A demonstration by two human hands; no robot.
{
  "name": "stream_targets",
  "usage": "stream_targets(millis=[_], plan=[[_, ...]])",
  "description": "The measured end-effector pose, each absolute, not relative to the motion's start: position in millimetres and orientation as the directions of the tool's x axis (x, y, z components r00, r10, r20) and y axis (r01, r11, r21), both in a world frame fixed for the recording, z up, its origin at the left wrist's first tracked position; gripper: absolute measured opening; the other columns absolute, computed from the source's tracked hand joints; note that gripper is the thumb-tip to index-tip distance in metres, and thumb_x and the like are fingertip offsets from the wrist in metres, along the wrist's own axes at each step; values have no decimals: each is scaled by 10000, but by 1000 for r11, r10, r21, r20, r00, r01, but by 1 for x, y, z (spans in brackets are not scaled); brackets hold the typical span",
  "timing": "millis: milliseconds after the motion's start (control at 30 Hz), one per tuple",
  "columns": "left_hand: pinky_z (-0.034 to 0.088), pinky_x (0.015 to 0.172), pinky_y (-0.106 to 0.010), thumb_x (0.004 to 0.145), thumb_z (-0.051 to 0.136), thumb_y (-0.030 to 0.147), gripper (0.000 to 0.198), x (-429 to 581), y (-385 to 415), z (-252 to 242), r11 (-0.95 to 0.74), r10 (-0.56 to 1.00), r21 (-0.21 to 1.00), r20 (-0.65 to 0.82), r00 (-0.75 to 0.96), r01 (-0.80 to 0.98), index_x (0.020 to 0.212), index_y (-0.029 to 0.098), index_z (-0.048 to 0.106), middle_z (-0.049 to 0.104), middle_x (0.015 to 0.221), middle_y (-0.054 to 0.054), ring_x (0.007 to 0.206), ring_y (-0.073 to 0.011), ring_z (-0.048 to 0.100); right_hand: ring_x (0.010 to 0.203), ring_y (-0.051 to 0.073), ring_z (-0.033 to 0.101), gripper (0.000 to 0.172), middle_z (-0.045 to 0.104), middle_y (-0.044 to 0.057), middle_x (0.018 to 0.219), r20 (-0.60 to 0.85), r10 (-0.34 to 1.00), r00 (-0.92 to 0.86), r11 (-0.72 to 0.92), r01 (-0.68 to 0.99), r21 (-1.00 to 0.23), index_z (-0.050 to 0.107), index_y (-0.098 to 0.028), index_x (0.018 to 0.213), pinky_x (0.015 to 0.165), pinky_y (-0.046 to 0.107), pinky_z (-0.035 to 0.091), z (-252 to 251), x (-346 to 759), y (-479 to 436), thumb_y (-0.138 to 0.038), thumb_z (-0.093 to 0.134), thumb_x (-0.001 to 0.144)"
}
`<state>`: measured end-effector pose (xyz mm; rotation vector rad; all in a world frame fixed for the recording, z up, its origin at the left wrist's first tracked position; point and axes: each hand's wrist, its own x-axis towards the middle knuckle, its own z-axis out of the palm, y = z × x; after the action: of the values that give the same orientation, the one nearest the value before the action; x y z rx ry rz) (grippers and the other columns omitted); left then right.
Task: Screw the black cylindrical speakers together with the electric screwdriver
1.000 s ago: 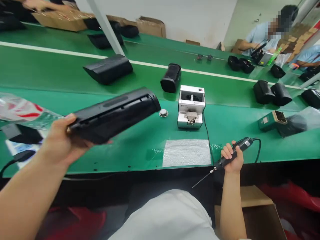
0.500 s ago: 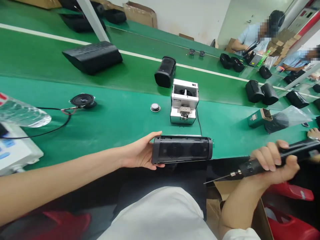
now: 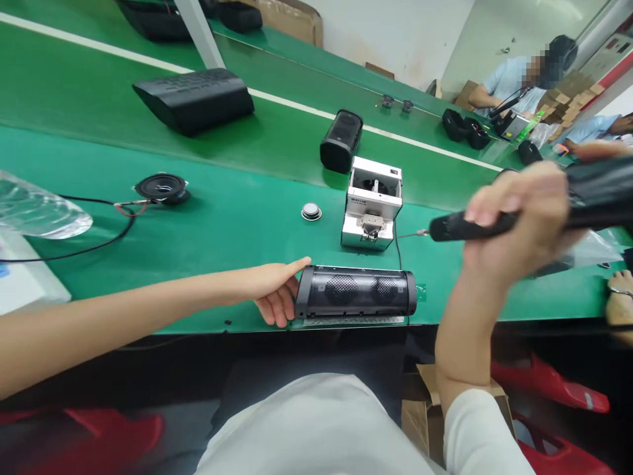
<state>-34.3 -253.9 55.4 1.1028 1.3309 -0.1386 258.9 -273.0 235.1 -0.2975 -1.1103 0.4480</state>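
A long black speaker (image 3: 356,295) with a perforated front lies at the table's near edge. My left hand (image 3: 277,293) grips its left end, thumb along the top corner and fingers curled at the end. My right hand (image 3: 519,218) is wrapped round a black electric screwdriver (image 3: 469,227), raised above the table at the right. The screwdriver's thin bit points left, towards a white screw feeder (image 3: 373,204); whether it touches the feeder I cannot tell. A small round silver-rimmed part (image 3: 311,211) lies left of the feeder.
A bare speaker driver (image 3: 162,188) with wires and a clear plastic bottle (image 3: 44,204) lie at the left. Black speaker housings (image 3: 195,99) stand on the green belt behind. A cardboard box (image 3: 428,415) and red stools (image 3: 554,386) are below the table. Co-workers sit at the far right.
My right hand has lifted the screwdriver from below the table edge up towards the feeder's right side. The speaker has tipped slightly and now rests at the table edge, my left hand still on it.
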Motion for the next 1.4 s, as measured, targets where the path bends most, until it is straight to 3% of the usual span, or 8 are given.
stream_targets(millis=[133, 233, 333, 433, 733, 933, 1133, 1400], plan=[[729, 785, -540, 776, 512, 1011, 922, -59, -274, 45, 301, 812, 765, -519, 267, 570, 1150, 220, 804, 846, 981, -189, 882, -418, 840, 412, 55, 505, 171, 516, -151, 651, 895, 372, 246, 924, -2, -383, 619, -259, 1066, 423, 177, 430, 215, 228, -229, -288, 787, 1074], [652, 1098, -644, 715, 800, 854, 1119, -66, -302, 33, -42, 925, 867, -154, 346, 496, 1661, 322, 531, 747, 1488, -184, 1357, -477, 744, 427, 59, 503, 484, 388, -159, 631, 891, 420, 173, 880, 164, -446, 548, -276, 1057, 447, 188, 462, 209, 223, -210, -706, 768, 1032], [524, 1265, -695, 725, 953, 654, 1362, -53, -324, 19, -293, 880, 836, 47, 472, 464, 1818, 406, 180, 510, 1764, -172, 1619, -476, 536, 459, 41, 532, 529, 415, -160, 659, 859, 487, 159, 850, 139, -508, 556, -269, 1074, 474, 161, 465, 208, 222, -199, -719, 813, 970], [543, 1275, -635, 871, 894, 527, 1163, -33, -332, 10, -370, 876, 819, 152, 457, 439, 1797, 435, 195, 519, 1744, -135, 1590, -425, 580, 440, 19, 497, 521, 404, -174, 675, 838, 506, 204, 835, 128, -535, 551, -253, 1099, 468, 134, 452, 206, 220, -191, -652, 853, 953], [568, 1256, -608, 880, 921, 376, 1190, -17, -332, 3, -416, 850, 838, 222, 477, 352, 1801, 458, 172, 520, 1706, -142, 1567, -417, 590, 420, 2, 496, 396, 460, -195, 658, 892, 418, 173, 855, 259, -450, 577, -225, 1129, 467, 101, 448, 200, 214, -179, -558, 767, 1030], [546, 1248, -644, 887, 933, 378, 1325, -1, -332, -6, -429, 825, 860, 248, 508, 276, 1815, 445, -10, 463, 1679, -174, 1550, -431, 574, 440, -21, 565, 346, 474, -241, 658, 776, 562, -286, 822, 96, -561, 591, -173, 1146, 557, 102, 468, 218, 210, -180, -443, 708, 964], [579, 1202, -582, 930, 886, 370, 1323, 2, -331, -6, -406, 831, 872, 229, 507, 272, 1811, 410, -100, 521, 1624, -173, 1468, -399, 639, 442, -23, 575, 169, 658, -164, 791, 843, 487, 230, 839, 143, -524, 641, -181, 1031, 567, 109, 508, 210, 200, -177, -71, 680, 908], [546, 1245, -637, 910, 914, 362, 1313, 2, -329, -9, -401, 831, 877, 225, 509, 265, 1816, 388, -37, 482, 1642, -188, 1549, -436, 566, 452, 17, 588, 337, 476, -168, 697, 841, 519, 152, 802, 253, -541, 618, -224, 1140, 541, 150, 484, 198, 204, -195, -542, 688, 1052]])
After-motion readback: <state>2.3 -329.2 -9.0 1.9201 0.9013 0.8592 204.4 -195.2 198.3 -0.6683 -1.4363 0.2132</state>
